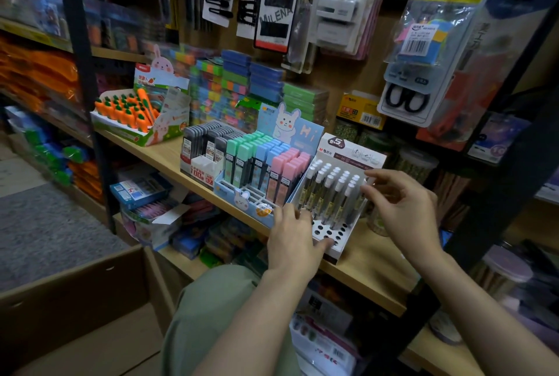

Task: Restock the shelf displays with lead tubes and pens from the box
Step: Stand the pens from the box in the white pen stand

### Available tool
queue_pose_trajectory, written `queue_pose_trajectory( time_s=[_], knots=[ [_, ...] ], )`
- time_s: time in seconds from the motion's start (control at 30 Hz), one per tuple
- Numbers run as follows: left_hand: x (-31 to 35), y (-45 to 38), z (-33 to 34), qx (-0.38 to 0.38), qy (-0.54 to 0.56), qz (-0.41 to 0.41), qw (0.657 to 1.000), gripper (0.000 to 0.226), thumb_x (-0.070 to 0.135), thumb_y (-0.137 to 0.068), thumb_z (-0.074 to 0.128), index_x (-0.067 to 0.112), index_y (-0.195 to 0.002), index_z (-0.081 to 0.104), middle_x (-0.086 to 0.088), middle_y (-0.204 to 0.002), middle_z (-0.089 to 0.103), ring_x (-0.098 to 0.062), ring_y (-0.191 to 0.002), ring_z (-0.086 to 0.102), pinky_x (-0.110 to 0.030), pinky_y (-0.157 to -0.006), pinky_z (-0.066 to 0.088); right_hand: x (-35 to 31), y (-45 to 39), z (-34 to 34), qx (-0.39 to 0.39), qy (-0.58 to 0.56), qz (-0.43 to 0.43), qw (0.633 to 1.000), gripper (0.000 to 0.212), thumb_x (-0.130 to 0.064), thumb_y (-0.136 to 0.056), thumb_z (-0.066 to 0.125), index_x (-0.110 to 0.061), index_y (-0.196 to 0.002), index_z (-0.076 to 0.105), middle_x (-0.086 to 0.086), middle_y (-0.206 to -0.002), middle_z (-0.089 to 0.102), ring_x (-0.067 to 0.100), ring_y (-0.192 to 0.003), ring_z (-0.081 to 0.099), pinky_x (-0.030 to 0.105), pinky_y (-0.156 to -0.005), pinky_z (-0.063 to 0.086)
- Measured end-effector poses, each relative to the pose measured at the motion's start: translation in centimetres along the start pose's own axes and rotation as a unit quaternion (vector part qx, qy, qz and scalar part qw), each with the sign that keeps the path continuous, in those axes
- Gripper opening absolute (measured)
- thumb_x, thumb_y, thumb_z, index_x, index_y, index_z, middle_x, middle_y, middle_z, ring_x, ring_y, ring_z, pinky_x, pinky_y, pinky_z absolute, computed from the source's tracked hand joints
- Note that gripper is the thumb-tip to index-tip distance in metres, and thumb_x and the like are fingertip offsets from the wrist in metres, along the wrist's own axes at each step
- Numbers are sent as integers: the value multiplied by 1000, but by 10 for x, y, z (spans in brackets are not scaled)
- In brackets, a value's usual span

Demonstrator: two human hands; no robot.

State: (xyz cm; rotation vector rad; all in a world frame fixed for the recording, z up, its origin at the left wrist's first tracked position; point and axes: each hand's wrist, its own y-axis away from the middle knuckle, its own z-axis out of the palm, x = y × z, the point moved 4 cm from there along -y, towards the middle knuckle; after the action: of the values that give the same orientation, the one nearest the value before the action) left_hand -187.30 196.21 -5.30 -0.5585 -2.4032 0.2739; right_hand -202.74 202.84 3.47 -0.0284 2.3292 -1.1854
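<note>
Pens with white caps stand upright in a white display with rows of round holes, set on a wooden shelf; the front holes are unfilled. Just left of it sits a blue rabbit-print display of green, blue and pink lead tubes, and left again a display of dark tubes. The left hand rests on the white display's front left corner, its grip loose, fingers spread on the holed face and holding nothing. The right hand hovers at the display's right side, fingers lightly bent, fingertips touching the rightmost pens; whether they pinch one, I cannot tell. A cardboard box stands open at lower left, its contents out of sight.
</note>
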Motion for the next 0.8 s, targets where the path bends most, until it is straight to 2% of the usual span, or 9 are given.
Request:
queue_pose_trajectory(
  time_s=[0.17, 0.37, 0.4, 0.53, 0.63, 0.73, 0.8],
  knots=[
    [-2, 0, 2, 11, 2, 3, 1000, 59, 60, -80, 65, 18, -120, 56, -1, -125, 40, -19, -124, 32, -33, -97, 46, 0, 2, 3, -2, 17, -13, 1000, 25, -16, -85, 75, -22, -109, 71, -10, -95, 69, -1, -83, 66, 13, -74, 53],
    [-2, 0, 2, 13, 13, 3, 1000, 55, 59, -79, 67, 18, -116, 58, 0, -124, 41, -19, -123, 32, -34, -94, 47, 4, -10, 10, 17, 83, -8, 996, 23, -16, -85, 74, -13, -108, 74, -6, -96, 66, 1, -80, 60, 6, -75, 47],
    [-2, 1, 2, 14, 15, 3, 1000, 55, 59, -79, 67, 18, -115, 58, 1, -123, 41, -18, -122, 32, -34, -94, 47, 5, -11, 11, 16, 92, 3, 996, 20, -16, -87, 72, -12, -106, 75, -5, -96, 65, 3, -82, 60, 7, -75, 48],
    [-3, 0, 1, 13, 16, 3, 1000, 54, 60, -78, 67, 20, -114, 58, 3, -120, 41, -17, -120, 33, -32, -92, 47, 10, -7, 14, 26, 90, 20, 995, 17, -16, -88, 71, -12, -104, 76, 0, -98, 68, 8, -87, 63, 26, -80, 57],
    [-3, 0, 1, 13, 21, 0, 1000, 53, 59, -78, 68, 20, -113, 59, 4, -120, 41, -16, -119, 33, -32, -91, 47, 11, -5, 15, 39, 78, 33, 996, 17, -19, -87, 71, -15, -103, 75, -3, -96, 69, 5, -86, 63, 22, -80, 54],
    [-3, -1, 1, 12, 24, -5, 1000, 52, 59, -78, 68, 21, -112, 59, 4, -120, 41, -16, -119, 33, -32, -90, 47, 10, -3, 18, 37, 94, 24, 995, 12, -17, -85, 74, -11, -95, 76, -2, -92, 66, 6, -81, 60, 12, -72, 48],
    [-3, -1, 1, 10, 20, -3, 1000, 52, 58, -78, 68, 21, -112, 59, 4, -120, 41, -15, -119, 33, -31, -91, 46, 10, 2, 19, 29, 112, 28, 993, 14, -19, -86, 72, -10, -98, 75, -1, -98, 60, 8, -88, 57, 11, -74, 43]
  ],
)
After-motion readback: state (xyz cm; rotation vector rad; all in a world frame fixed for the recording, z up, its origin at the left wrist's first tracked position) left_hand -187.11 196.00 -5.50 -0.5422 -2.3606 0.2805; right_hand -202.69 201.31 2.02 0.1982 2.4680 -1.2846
